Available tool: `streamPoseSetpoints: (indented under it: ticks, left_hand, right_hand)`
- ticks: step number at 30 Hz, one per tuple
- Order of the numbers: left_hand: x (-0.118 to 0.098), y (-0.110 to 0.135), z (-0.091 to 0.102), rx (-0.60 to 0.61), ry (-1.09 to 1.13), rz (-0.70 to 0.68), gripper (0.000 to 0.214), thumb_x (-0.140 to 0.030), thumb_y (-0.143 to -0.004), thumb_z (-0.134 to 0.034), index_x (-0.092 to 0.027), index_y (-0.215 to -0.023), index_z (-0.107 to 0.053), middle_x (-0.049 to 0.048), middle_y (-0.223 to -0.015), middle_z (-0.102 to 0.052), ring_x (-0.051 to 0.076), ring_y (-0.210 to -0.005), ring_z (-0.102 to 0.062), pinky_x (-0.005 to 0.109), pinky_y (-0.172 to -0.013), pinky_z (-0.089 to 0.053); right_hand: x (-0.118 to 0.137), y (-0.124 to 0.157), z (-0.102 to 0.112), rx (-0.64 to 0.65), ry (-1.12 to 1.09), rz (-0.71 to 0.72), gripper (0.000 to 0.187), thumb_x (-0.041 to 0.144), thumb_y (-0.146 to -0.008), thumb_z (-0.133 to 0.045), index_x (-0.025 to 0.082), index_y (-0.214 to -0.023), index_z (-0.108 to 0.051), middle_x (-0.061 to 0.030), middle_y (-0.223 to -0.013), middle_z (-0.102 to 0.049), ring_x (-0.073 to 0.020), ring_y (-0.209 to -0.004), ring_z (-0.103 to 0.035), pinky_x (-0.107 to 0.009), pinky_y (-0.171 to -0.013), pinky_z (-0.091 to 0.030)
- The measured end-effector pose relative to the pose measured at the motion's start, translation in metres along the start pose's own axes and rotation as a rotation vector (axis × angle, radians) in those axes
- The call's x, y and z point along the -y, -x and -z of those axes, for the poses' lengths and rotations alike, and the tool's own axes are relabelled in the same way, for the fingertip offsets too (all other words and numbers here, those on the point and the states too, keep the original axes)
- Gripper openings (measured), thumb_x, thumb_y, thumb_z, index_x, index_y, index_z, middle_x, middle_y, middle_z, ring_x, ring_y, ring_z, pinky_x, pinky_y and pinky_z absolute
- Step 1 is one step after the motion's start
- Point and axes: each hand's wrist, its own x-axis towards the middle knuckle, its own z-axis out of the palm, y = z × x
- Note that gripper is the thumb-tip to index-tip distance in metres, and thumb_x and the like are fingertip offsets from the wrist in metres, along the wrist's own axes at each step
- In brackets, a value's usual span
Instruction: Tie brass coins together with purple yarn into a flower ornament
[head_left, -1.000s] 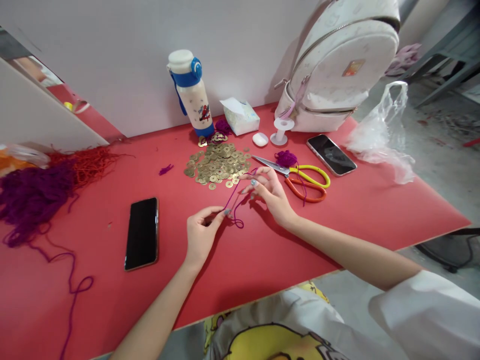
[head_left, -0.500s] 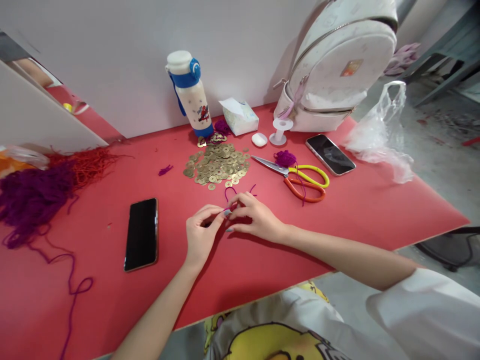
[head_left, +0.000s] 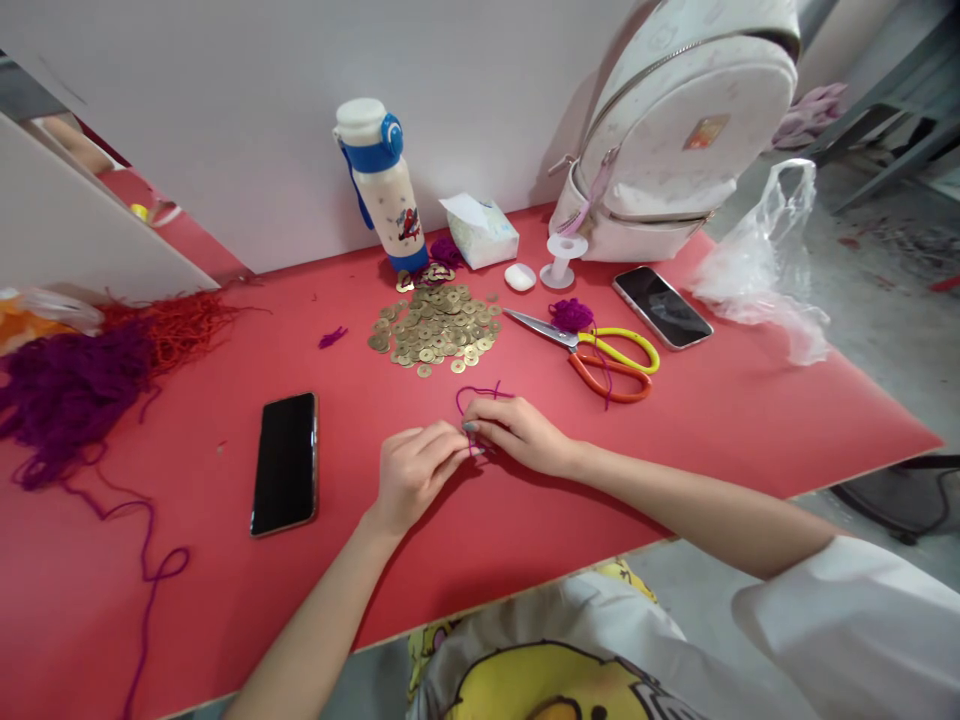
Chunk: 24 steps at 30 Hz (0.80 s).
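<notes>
My left hand (head_left: 415, 470) and my right hand (head_left: 516, 434) meet fingertip to fingertip over the red table (head_left: 675, 420). Both pinch a short purple cord (head_left: 475, 393), whose loop curls out just beyond my right fingers. A pile of several brass coins (head_left: 435, 330) lies a little farther back. Scissors with yellow and orange handles (head_left: 600, 356) lie to the right of the coins, with a small purple tuft (head_left: 571, 315) on them.
A black phone (head_left: 285, 463) lies left of my hands, another phone (head_left: 662, 307) at the right. At the back stand a bottle (head_left: 382, 185), tissue pack (head_left: 481, 232), white spool (head_left: 559, 261) and white backpack (head_left: 675, 130). Purple and red cord heaps (head_left: 82, 370) sit far left; a plastic bag (head_left: 757, 270) right.
My right hand has come back from near the coins to meet my left hand. The cord, earlier stretched between the hands, is now gathered at the fingertips with a small loop.
</notes>
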Motion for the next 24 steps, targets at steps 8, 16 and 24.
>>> streamPoseSetpoints:
  ticks: [8,16,24]
  left_hand:
    - [-0.008,-0.001,-0.003,-0.308,0.178,0.213,0.016,-0.020,-0.092,-0.061,-0.020,-0.082,-0.073,0.0027,-0.078,-0.071,0.014,-0.073,-0.065,0.023,-0.070,-0.049]
    - [-0.005,-0.003,-0.005,-0.271,0.376,0.311,0.011,-0.016,-0.084,-0.071,-0.021,-0.075,-0.075,-0.0006,-0.074,-0.067,0.012,-0.068,-0.063,0.021,-0.062,-0.048]
    - [-0.014,0.002,-0.003,-0.217,0.259,-0.035,0.009,-0.011,-0.083,-0.072,-0.020,-0.084,-0.075,0.0055,-0.112,-0.074,0.007,-0.061,-0.065,0.022,-0.062,-0.050]
  right_hand:
    - [0.001,0.002,-0.003,0.170,0.049,0.031,0.023,0.019,-0.100,-0.042,0.018,-0.085,-0.061,-0.0032,-0.075,-0.068,-0.0130,-0.064,-0.058,-0.022,-0.065,-0.039]
    - [0.000,-0.001,0.000,-0.015,-0.225,-0.055,0.033,0.046,-0.092,-0.059,0.019,-0.079,-0.047,0.0045,-0.064,-0.049,-0.0099,-0.057,-0.042,-0.022,-0.057,-0.034]
    - [0.001,-0.007,0.009,-0.221,-0.667,-0.262,0.048,0.056,-0.092,-0.055,0.020,-0.063,-0.039,0.0065,-0.057,-0.033,-0.0083,-0.051,-0.028,-0.023,-0.050,-0.025]
